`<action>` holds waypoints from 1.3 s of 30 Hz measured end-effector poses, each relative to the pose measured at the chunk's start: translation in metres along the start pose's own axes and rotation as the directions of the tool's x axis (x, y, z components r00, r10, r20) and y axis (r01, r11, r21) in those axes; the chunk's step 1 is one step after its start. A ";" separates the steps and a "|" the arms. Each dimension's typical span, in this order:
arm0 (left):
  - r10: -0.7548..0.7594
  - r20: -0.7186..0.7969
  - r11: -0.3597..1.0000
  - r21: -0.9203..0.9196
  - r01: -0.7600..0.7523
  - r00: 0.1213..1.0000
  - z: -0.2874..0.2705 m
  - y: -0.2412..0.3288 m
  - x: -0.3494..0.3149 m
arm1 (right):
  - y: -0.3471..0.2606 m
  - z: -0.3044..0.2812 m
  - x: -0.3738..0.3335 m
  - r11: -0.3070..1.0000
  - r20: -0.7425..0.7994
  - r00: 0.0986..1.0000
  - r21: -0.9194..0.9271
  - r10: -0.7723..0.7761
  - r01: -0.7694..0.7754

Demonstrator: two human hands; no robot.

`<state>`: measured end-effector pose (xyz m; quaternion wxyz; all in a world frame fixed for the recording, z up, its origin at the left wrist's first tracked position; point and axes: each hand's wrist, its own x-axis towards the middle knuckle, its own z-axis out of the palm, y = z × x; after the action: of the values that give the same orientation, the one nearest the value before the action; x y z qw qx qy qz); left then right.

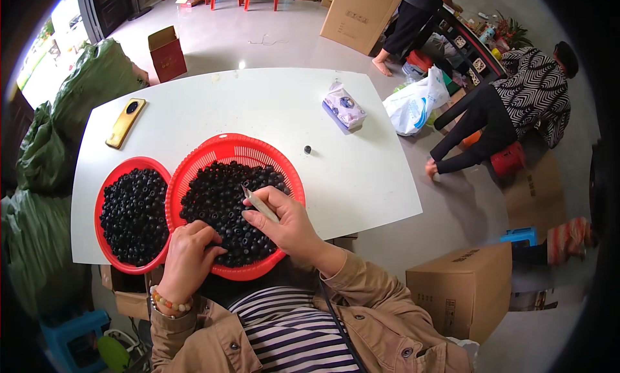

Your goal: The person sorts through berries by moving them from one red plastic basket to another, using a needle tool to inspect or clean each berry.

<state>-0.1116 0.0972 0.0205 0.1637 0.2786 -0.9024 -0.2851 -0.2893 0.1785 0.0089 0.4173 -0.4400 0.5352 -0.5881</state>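
Two red plastic baskets stand side by side at the near edge of a white table. The larger one, a slotted basket [284,155], is full of small black round parts [223,189], some with a hole in the middle. My right hand [289,223] is closed around a pale-handled tool [261,206] with a dark pointed tip, held over these parts. My left hand [188,252] rests at the basket's near left rim, fingers curled together against the parts; what they pinch is hidden. On the left, the smaller red basket [165,173] holds more such parts.
On the white table [361,186] lie a yellow phone [125,123], a tissue pack [344,108] and one loose black part [307,150]. Green sacks [90,89] line the left side. A carton [458,289] stands close at right. Two people [510,108] are beyond the table at right.
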 end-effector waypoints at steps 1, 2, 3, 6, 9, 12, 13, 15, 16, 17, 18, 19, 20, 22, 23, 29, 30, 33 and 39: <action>0.005 -0.002 1.000 0.002 -0.005 1.000 -0.001 0.001 0.000 | -0.002 0.000 0.000 1.000 0.004 1.000 -0.028 -0.011 0.011; 0.017 0.009 1.000 0.021 -0.017 1.000 -0.003 0.001 0.000 | -0.003 -0.001 0.000 0.998 0.008 1.000 -0.055 -0.022 0.022; 0.028 0.021 0.999 0.039 -0.029 0.999 -0.004 0.002 0.000 | -0.003 -0.001 0.001 0.998 0.007 1.000 -0.056 -0.026 0.027; -0.037 -0.152 0.989 -0.147 0.014 0.988 -0.004 0.009 0.002 | 0.000 0.000 0.002 0.999 0.002 0.999 -0.036 -0.038 0.038; 0.015 -0.307 0.971 -0.223 -0.088 0.951 -0.006 0.009 0.005 | 0.002 0.000 0.002 0.999 -0.034 0.999 0.014 -0.033 0.034; -0.198 -0.291 0.750 -0.660 -0.046 0.936 -0.005 0.016 0.004 | -0.005 0.003 -0.001 0.998 -0.053 0.999 0.064 -0.003 0.006; -0.248 -0.237 0.662 -0.749 -0.014 0.940 -0.006 0.017 0.004 | -0.005 0.005 -0.004 0.998 -0.047 0.999 0.061 -0.021 0.024; -0.273 -0.202 0.577 -0.817 -0.008 0.941 -0.005 0.020 0.003 | -0.008 0.009 -0.009 0.997 -0.043 0.998 0.057 -0.040 0.042; -0.296 -0.163 0.485 -0.875 0.001 0.941 -0.004 0.023 0.003 | -0.012 0.011 -0.012 0.997 0.000 0.998 0.036 -0.065 0.065; -0.295 -0.161 0.484 -0.875 0.002 0.942 -0.002 0.025 0.003 | -0.016 0.013 -0.015 0.996 0.043 0.995 0.015 -0.089 0.089; -0.315 -0.127 0.394 -0.919 0.008 0.941 0.000 0.026 0.003 | -0.020 0.015 -0.016 0.994 0.088 0.990 -0.003 -0.111 0.112; -0.331 -0.090 0.300 -0.954 0.014 0.939 0.002 0.027 0.003 | -0.026 0.014 -0.017 0.980 0.114 0.987 -0.151 -0.112 0.129; -0.332 -0.088 0.300 -0.954 0.016 0.939 0.005 0.028 0.003 | -0.025 0.014 -0.017 0.980 0.114 0.987 -0.150 -0.110 0.127; -0.304 -0.058 0.194 -0.981 0.002 0.951 0.010 0.031 0.004 | -0.024 0.017 -0.016 0.971 0.111 0.980 -0.154 -0.165 0.181; -0.251 -0.050 0.301 -0.953 0.029 0.967 0.013 0.025 0.002 | -0.024 0.019 -0.016 0.965 0.109 0.975 -0.156 -0.193 0.208; -0.270 0.010 0.213 -0.975 0.070 0.963 0.015 0.032 0.000 | -0.019 0.017 -0.015 0.994 0.149 0.985 -0.048 -0.088 0.096; -0.263 -0.008 0.199 -0.979 0.046 0.965 0.016 0.032 0.000 | -0.020 0.017 -0.015 0.994 0.150 0.985 -0.050 -0.090 0.098; -0.263 0.035 0.272 -0.956 0.108 0.964 0.014 0.028 -0.004 | -0.022 0.018 -0.015 0.994 0.173 0.983 0.105 -0.054 0.037; -0.167 0.105 0.123 -0.984 0.127 0.980 0.015 0.022 -0.003 | -0.019 0.013 -0.015 0.975 0.225 0.974 0.210 0.021 -0.070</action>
<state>-0.1251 0.1205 0.0215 0.2909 0.1942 -0.4596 -0.8164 -0.2732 0.1909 0.0272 0.5331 -0.4422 0.4283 -0.5805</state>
